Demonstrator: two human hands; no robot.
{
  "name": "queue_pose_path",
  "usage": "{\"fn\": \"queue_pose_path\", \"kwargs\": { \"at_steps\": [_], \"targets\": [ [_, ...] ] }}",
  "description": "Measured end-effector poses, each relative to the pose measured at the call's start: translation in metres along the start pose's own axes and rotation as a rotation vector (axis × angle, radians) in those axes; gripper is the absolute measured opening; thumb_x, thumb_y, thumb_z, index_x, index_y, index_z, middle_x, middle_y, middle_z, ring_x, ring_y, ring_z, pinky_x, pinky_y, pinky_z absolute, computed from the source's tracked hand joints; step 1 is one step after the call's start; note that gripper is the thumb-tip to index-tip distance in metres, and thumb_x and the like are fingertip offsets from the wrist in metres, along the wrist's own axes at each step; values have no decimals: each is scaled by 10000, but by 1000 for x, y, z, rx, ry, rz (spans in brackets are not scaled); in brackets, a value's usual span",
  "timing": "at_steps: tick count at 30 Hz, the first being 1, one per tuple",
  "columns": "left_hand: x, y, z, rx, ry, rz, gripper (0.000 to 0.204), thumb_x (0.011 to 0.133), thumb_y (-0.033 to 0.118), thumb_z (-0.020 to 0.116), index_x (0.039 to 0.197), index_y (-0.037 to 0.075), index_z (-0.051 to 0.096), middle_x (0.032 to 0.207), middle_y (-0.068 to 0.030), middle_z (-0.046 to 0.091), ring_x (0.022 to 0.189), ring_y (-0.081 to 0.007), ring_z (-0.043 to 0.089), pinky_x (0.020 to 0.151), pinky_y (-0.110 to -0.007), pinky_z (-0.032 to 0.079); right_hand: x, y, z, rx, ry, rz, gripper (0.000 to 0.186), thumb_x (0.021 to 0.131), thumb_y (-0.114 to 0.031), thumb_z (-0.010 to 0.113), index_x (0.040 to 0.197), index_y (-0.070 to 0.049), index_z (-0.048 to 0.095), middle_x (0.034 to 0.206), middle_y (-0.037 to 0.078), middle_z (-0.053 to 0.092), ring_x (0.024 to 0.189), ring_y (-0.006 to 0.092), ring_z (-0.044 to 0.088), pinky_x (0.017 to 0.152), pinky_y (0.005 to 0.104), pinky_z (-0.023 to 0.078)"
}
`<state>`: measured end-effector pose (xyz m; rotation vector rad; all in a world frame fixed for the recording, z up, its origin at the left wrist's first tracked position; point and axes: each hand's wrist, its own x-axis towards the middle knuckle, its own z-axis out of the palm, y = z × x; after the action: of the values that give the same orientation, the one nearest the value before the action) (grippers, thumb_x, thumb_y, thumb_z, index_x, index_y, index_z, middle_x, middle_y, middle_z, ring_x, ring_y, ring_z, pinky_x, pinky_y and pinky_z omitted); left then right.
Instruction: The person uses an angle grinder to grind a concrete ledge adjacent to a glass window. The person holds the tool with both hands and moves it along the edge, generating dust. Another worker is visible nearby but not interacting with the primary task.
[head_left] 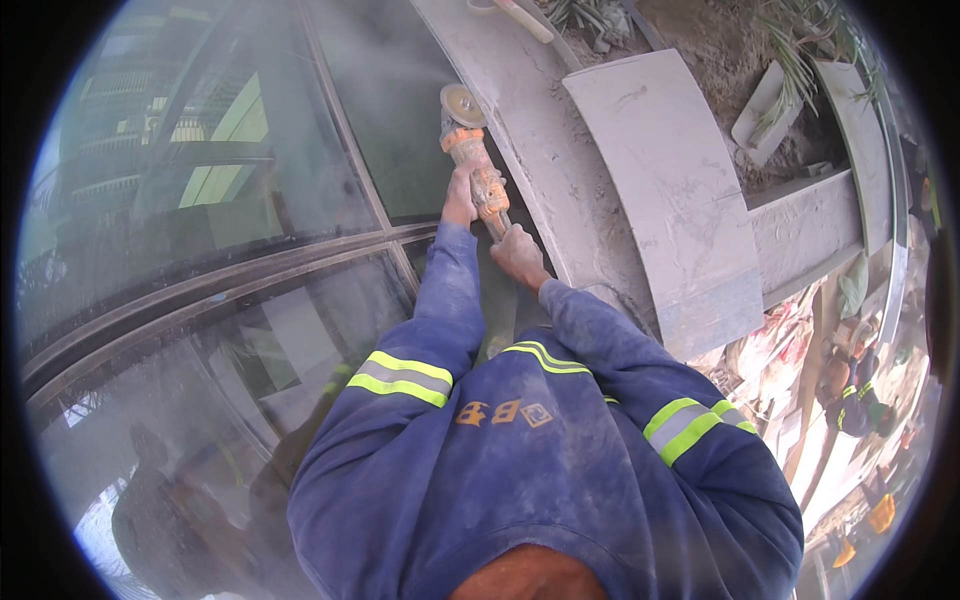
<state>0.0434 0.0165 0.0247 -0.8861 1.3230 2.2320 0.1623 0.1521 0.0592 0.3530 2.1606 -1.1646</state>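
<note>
One orange angle grinder (474,160), gripped by both: left hand (460,198) on its body, right hand (520,255) at its rear. One curved concrete ledge (540,150) alongside.

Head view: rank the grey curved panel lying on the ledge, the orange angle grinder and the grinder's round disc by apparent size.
1. Grey curved panel, clearly largest.
2. Orange angle grinder, gripped by both hands.
3. Round disc at its far end, smallest.
</note>
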Motion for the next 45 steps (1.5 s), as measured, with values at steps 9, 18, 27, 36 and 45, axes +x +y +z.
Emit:
{"fn": "queue_pose_path", "kwargs": {
  "at_steps": [9, 18, 27, 36, 45],
  "targets": [
    [-2, -14, -11, -15, -37, -3, 604, 796, 317, 778, 1247, 6, 525, 982, -187, 659, 860, -348, 712, 718, -514, 630, -13, 8, -1, -16, -21, -13, 353, 907, -191, 619, 1132, 78, 589, 1104, 350, 709, 1082, 502, 698, 966, 551, 549],
    [9, -11, -4, 1, -32, -2, 536, 799, 312, 776, 1191, 12, 565, 984, -190, 669, 869, -353, 718, 724, -529, 631, 0, 8, -2, 8, 29, -47, 355, 905, -190, 617, 1135, 79, 593, 1108, 348, 710, 1098, 496, 694, 981, 541, 544],
    [-8, -16, -3, -16, -48, 0, 514, 783, 333, 792, 1136, 19, 588, 938, -172, 704, 815, -325, 741, 700, -468, 635, -12, 12, -3, -22, 6, -18, 372, 909, -197, 611, 1151, 84, 584, 1121, 344, 708, 1102, 496, 694, 980, 534, 547],
    [-1, -13, 2, -19, -31, -3, 500, 786, 335, 800, 1128, 37, 592, 920, -156, 698, 803, -321, 734, 705, -501, 628, -4, 11, -6, -16, 21, -31, 359, 898, -189, 617, 1134, 82, 613, 1118, 343, 711, 1108, 496, 693, 977, 533, 551],
    [8, -5, 6, 40, 4, 52, 529, 788, 341, 802, 1166, 40, 587, 940, -163, 702, 814, -331, 734, 706, -499, 626, 11, 4, -6, 34, -32, 10, 403, 891, -169, 620, 1195, 95, 627, 1173, 342, 704, 1143, 484, 687, 992, 531, 546]
  ]
}}
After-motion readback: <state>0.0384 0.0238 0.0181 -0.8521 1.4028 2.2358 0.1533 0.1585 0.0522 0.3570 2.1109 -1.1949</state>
